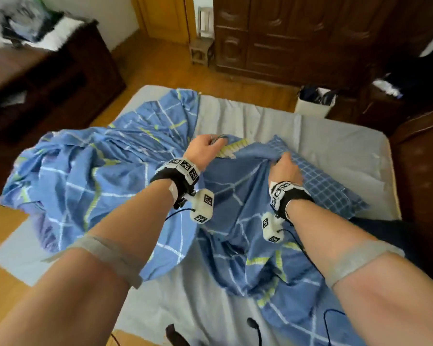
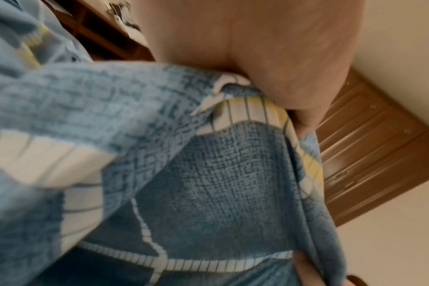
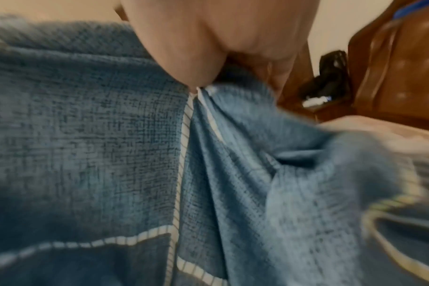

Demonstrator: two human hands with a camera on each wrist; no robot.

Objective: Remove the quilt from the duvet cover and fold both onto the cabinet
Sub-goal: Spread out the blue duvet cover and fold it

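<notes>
Head view shows the left hand [image 1: 205, 149] curled over a raised edge of the blue duvet cover [image 1: 90, 176] near the middle of the bed, fingers closed on the cloth where a yellow-and-white band runs. Just right of it, the right hand [image 1: 284, 168] pinches the same lifted edge, fingers bent down into the fabric. In the left wrist view the cloth bunches under the palm [image 2: 269, 58] and drapes away below; in the right wrist view a gathered pleat of cover [image 3: 208, 154] hangs from the grip, though blur hides the fingertips, so the exact hold is probably a pinch. Between the hands the edge is stretched fairly taut. From there the cover spreads crumpled to the left and towards the near edge of the grey bedsheet [image 1: 335, 136]. A blue checked pillow [image 1: 328, 186] lies right of the right hand, partly under the cover. On the far left stands a dark wooden cabinet [image 1: 60, 78], and a dark wardrobe [image 1: 298, 38] lines the far wall. I cannot tell whether a quilt is inside the cover.
</notes>
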